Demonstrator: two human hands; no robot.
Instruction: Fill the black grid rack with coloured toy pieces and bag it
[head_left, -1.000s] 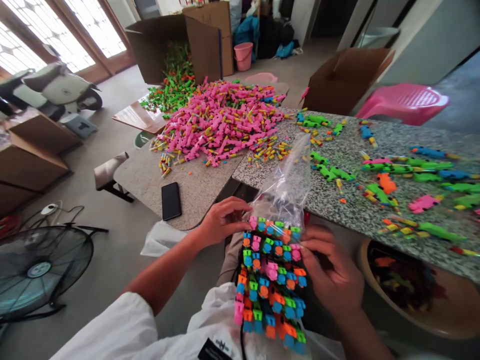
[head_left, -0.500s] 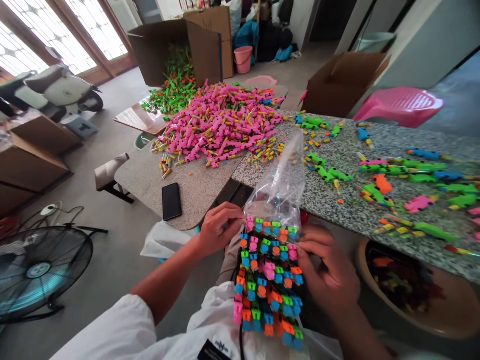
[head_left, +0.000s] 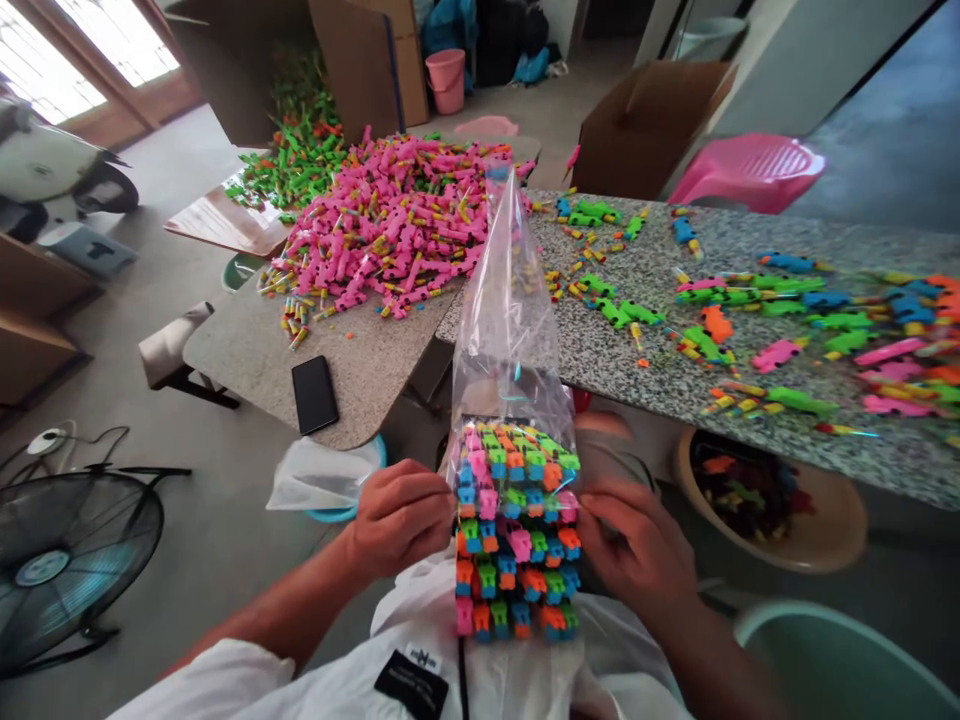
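Note:
Rows of small pink, green, orange and blue plastic toys [head_left: 519, 545] stand packed in a block at my lap. A clear plastic bag [head_left: 506, 320] covers the block's far rows, its closed end peaking upward over the table. On the left, my left hand [head_left: 405, 515] is closed, pinching the bag's edge beside the block. My right hand [head_left: 637, 540] pinches the opposite edge of the bag, thumb and fingers together. What carries the toys underneath is hidden.
A heap of pink toys [head_left: 397, 225] covers the tabletop, with green ones [head_left: 300, 150] spilling from a cardboard box [head_left: 352, 70] behind. A black phone [head_left: 314, 393] lies near the table corner. Loose toys are scattered along the speckled table [head_left: 622, 375]; a tan basin [head_left: 832, 520] sits below.
Both hands have come nearer to me, drawing the bag down over the far rows of toys. The bag stands taller and straighter now. My view has shifted too.

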